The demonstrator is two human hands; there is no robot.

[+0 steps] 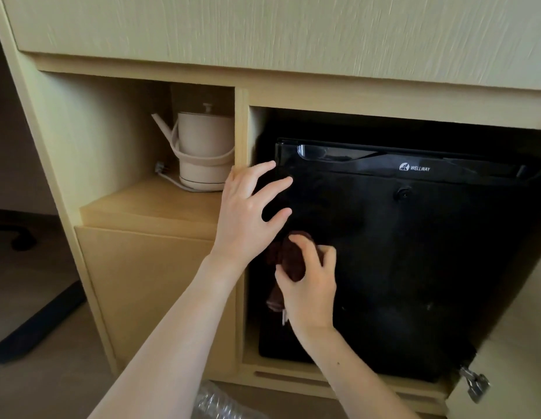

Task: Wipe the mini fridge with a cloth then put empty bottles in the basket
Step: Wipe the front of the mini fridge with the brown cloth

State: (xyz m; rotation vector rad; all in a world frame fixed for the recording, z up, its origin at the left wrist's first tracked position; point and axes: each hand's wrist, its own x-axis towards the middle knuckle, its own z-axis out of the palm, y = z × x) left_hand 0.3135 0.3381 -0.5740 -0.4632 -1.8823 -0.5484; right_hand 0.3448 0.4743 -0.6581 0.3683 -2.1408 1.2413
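The right hand [310,285] grips a bunched dark reddish-brown cloth [293,261], with fingers and thumb curled tight round the wad, and holds it against the front of the glossy black mini fridge [414,252]. The fridge stands in the right-hand niche of a pale wooden cabinet [160,267]. Just left of the grip runs the door's left edge, and beyond it a narrow dark gap and then the cabinet's wooden upright [241,131]. A loose tail of cloth hangs below the grip along that edge. To the right of the grip and above it, the flat door face spreads wide, up to the white logo and the recessed handle strip along the top edge. Below the grip the door runs down to the niche floor. Just above the grip, the left hand [248,213] is spread wide with its fingers straight. It holds nothing, and its fingertips are over the door's upper left corner; whether they press on it I cannot tell. Further up and left of the grip, a cream kettle [202,146] sits in the neighbouring niche. Below both forearms, a clear crumpled plastic item [221,403] is cut off by the frame.
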